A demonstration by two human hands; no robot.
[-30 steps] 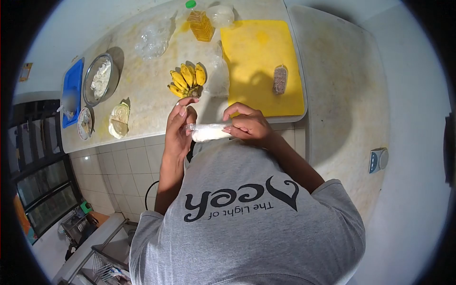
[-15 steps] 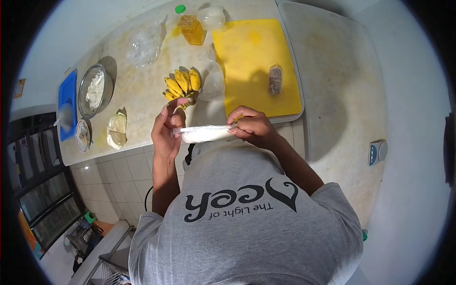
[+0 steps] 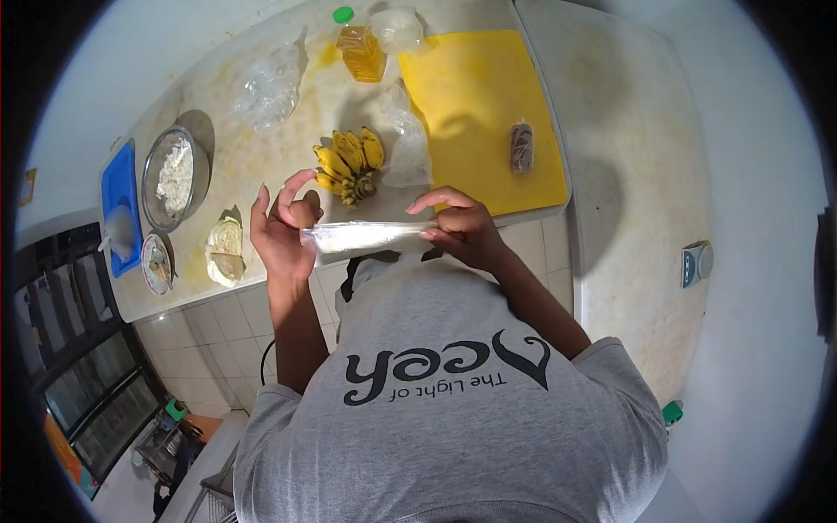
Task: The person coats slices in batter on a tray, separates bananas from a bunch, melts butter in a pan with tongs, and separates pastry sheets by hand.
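Observation:
A clear plastic bag [image 3: 370, 236] with something white inside is stretched level between my hands, in front of my shirt. My right hand [image 3: 462, 228] pinches its right end between thumb and fingers, the index finger lifted off. At the left end, my left hand [image 3: 289, 218] has its palm turned up. Its thumb and index finger stand apart, while the other fingers curl against the bag. Just beyond the hands, a bunch of bananas [image 3: 349, 161] lies on the table.
A yellow cutting board [image 3: 471, 105] bears a small wrapped brown packet [image 3: 521, 148]. Elsewhere are an oil bottle [image 3: 361, 54], crumpled plastic bags [image 3: 405, 139], a metal bowl [image 3: 202, 179] of white stuff, a cut cabbage [image 3: 225, 253], a blue tray [image 3: 113, 187] and a scale [image 3: 696, 265].
My left hand has moved left and its thumb and index finger have spread. The bag is held flatter and wider at its left end. The view has shifted slightly.

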